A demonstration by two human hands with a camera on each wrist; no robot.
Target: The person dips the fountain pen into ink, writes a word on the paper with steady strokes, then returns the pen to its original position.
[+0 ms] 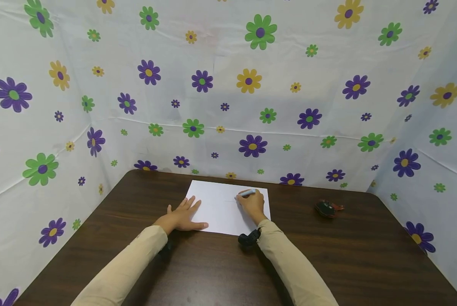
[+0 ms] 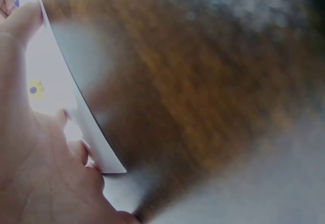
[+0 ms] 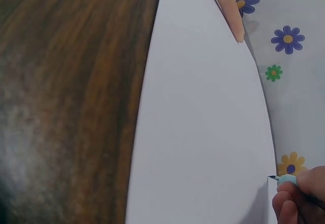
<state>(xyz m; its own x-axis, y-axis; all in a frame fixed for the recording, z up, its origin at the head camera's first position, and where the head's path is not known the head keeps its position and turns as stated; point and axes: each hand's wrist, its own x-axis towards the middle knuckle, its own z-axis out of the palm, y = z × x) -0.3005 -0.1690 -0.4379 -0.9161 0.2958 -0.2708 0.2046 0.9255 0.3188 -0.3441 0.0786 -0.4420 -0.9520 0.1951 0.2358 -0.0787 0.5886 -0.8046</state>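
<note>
A white sheet of paper (image 1: 217, 212) lies flat on the dark wooden table. On its left edge rests my left hand (image 1: 184, 214), fingers spread and thumb stretched along the near edge. In the left wrist view the palm of the left hand (image 2: 40, 168) fills the left side. My right hand (image 1: 253, 206) pinches a light blue marker pen (image 1: 247, 193) over the right part of the sheet. A faint thin line (image 1: 230, 201) shows just left of its tip. The right wrist view has the marker pen (image 3: 287, 179) between thumb and fingers, dark tip toward the paper (image 3: 203, 122).
A dark, shiny object with reddish-brown parts (image 1: 326, 208) lies on the table (image 1: 350, 250) to the right; its kind is unclear. White cloth with printed flowers (image 1: 213, 106) hangs behind the table and on both sides. A black wrist device (image 1: 248, 239) sits by the right cuff.
</note>
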